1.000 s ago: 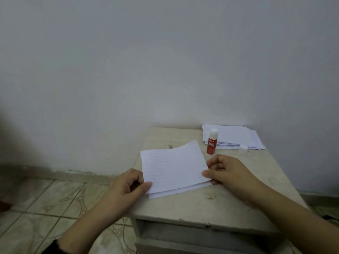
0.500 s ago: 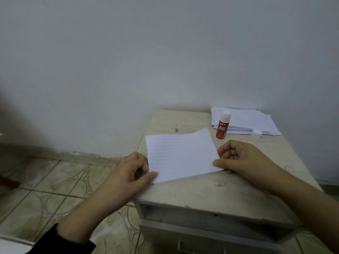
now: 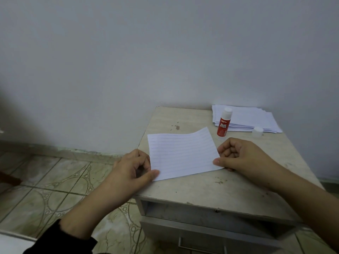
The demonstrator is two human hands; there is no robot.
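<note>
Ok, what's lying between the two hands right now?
Only the lined sheet, on the table. The left hand and right hand each pinch a near corner of it. The head view shows this.

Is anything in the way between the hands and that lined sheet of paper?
Nothing visible: the left hand and right hand pinch the lined sheet at its near corners. The glue stick stands beyond it.
</note>
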